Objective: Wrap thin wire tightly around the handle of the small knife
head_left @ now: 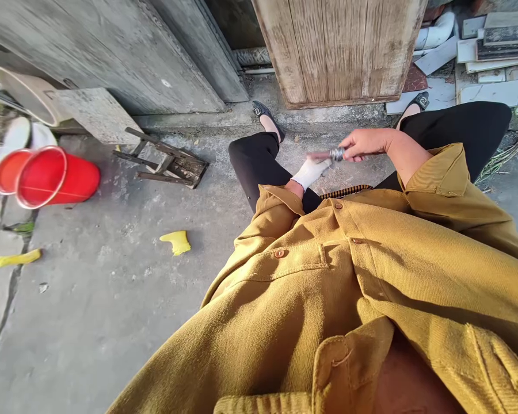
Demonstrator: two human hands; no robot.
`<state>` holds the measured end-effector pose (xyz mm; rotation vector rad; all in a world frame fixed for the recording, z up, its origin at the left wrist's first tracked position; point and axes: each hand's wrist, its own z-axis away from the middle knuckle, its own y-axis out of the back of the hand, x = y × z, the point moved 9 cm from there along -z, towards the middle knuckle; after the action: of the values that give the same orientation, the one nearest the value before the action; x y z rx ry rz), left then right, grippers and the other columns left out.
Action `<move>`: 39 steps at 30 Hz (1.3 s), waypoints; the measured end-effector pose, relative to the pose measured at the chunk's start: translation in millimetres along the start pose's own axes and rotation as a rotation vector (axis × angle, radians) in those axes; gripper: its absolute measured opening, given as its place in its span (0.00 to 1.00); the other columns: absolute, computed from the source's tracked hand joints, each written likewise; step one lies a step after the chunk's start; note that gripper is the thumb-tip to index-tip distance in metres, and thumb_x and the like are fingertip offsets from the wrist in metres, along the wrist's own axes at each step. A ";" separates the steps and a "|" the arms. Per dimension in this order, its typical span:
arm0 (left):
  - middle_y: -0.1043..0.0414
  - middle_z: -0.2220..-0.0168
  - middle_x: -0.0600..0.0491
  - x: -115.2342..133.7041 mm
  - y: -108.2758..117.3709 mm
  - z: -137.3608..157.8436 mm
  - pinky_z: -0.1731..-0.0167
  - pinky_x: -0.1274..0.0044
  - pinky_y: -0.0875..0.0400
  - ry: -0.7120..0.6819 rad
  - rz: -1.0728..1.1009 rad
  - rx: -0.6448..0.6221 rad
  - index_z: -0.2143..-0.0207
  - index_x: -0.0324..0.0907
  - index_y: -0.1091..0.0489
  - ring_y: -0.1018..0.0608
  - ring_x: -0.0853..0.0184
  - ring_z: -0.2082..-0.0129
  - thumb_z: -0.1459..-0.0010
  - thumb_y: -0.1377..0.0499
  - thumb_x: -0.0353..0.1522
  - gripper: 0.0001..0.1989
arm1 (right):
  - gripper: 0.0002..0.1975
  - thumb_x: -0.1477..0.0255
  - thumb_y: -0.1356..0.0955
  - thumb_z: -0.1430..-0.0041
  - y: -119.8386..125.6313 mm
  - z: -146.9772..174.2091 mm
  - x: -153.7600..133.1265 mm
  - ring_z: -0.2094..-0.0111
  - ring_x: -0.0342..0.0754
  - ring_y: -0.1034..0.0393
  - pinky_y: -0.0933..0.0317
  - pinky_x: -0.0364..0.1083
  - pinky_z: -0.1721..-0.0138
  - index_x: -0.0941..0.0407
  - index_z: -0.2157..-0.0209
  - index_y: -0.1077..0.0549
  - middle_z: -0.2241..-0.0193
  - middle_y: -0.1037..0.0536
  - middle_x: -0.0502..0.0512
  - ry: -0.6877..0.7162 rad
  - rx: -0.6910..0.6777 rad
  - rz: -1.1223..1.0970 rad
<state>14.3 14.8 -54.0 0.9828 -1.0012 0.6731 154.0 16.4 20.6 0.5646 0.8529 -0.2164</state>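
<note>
The silvery wire coil appears wrapped around a thin brown rod. It looks light and springy, the rod stiff; bare rod beside the coil is probably the surest hold. Just right of the coil, the right hand curls around the rod; just left, the gloved left hand is too blurred to judge its grip. Beyond the coil stands a wooden panel.

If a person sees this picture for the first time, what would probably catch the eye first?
Probably the mustard-yellow shirt, filling much of the lower picture, then the bright red buckets at the left. Right of the upper middle, the bare right hand holds a stick with a silvery coil around it, beside the white-gloved left hand.
</note>
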 end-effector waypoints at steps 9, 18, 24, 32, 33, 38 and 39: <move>0.37 0.80 0.59 -4.0 -25.9 7.7 0.73 0.79 0.38 0.054 -0.076 -0.221 0.65 0.38 0.24 0.36 0.72 0.80 0.29 0.44 0.28 0.11 | 0.10 0.66 0.28 0.30 45.5 -3.7 29.9 0.59 0.55 0.20 0.31 0.50 0.52 0.59 0.58 0.18 0.64 0.17 0.60 -0.319 0.437 0.344; 0.29 0.75 0.57 3.0 -10.7 3.5 0.69 0.78 0.35 -0.022 -0.050 -0.108 0.68 0.38 0.24 0.30 0.71 0.75 0.34 0.38 0.29 0.08 | 0.24 0.49 0.20 0.47 -34.5 -2.7 46.8 0.75 0.45 0.31 0.33 0.47 0.64 0.57 0.71 0.19 0.77 0.24 0.48 -0.286 -0.371 0.312; 0.34 0.79 0.57 6.5 -11.9 6.4 0.73 0.79 0.34 0.014 0.279 -0.143 0.66 0.39 0.27 0.33 0.72 0.80 0.27 0.39 0.39 0.15 | 0.19 0.53 0.26 0.35 18.5 9.3 -0.7 0.71 0.44 0.31 0.34 0.45 0.64 0.56 0.66 0.22 0.72 0.24 0.51 0.050 0.136 -0.187; 0.39 0.82 0.59 2.5 -34.8 9.2 0.76 0.81 0.39 0.032 0.207 -0.302 0.66 0.38 0.25 0.38 0.74 0.81 0.29 0.39 0.36 0.13 | 0.18 0.55 0.30 0.28 63.6 -1.7 37.9 0.69 0.50 0.28 0.31 0.47 0.66 0.56 0.65 0.26 0.75 0.26 0.56 -0.157 0.629 -0.099; 0.39 0.82 0.59 2.9 -36.2 9.1 0.76 0.81 0.40 0.019 0.192 -0.310 0.66 0.38 0.24 0.38 0.73 0.81 0.30 0.40 0.35 0.12 | 0.17 0.57 0.28 0.29 60.3 -5.9 42.0 0.66 0.54 0.24 0.29 0.49 0.62 0.57 0.64 0.24 0.74 0.25 0.58 -0.241 0.579 0.088; 0.37 0.82 0.58 7.5 -23.5 8.6 0.75 0.78 0.41 -0.018 0.122 -0.213 0.69 0.39 0.24 0.38 0.72 0.80 0.35 0.39 0.32 0.09 | 0.11 0.64 0.23 0.37 14.2 -20.4 54.1 0.59 0.58 0.21 0.30 0.52 0.53 0.56 0.68 0.20 0.69 0.19 0.60 -0.413 0.092 0.598; 0.36 0.81 0.57 8.5 -18.9 8.0 0.75 0.78 0.41 -0.023 0.098 -0.178 0.69 0.39 0.24 0.37 0.72 0.80 0.35 0.39 0.32 0.09 | 0.11 0.64 0.23 0.38 0.4 -19.2 56.7 0.63 0.54 0.22 0.30 0.50 0.56 0.56 0.69 0.20 0.71 0.20 0.57 -0.413 -0.037 0.564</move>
<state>30.5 -0.2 -51.4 0.7913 -1.1157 0.6424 178.4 29.6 -32.4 0.6745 0.2755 0.1947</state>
